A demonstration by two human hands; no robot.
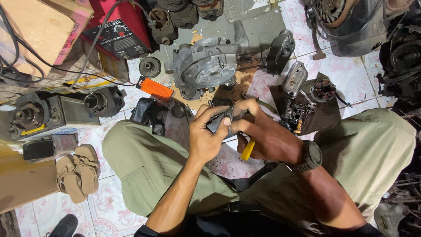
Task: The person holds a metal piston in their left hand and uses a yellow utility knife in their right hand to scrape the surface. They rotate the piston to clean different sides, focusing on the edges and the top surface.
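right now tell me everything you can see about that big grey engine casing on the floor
The engine casing is a bulky cast-metal housing, dull grey and grimy, lying flat on a piece of cardboard on the tiled floor, just beyond the person's hands. Its open face points up, showing a round recess with bolt holes and a stubby shaft end at its left. An arm of the casting reaches up and right. Neither hand touches it.

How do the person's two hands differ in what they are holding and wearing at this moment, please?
The right hand grips a yellow-handled tool; the left hand holds no tool. The right wrist wears a black watch; the left wrist is bare. Both hands pinch the same small dark metal part.
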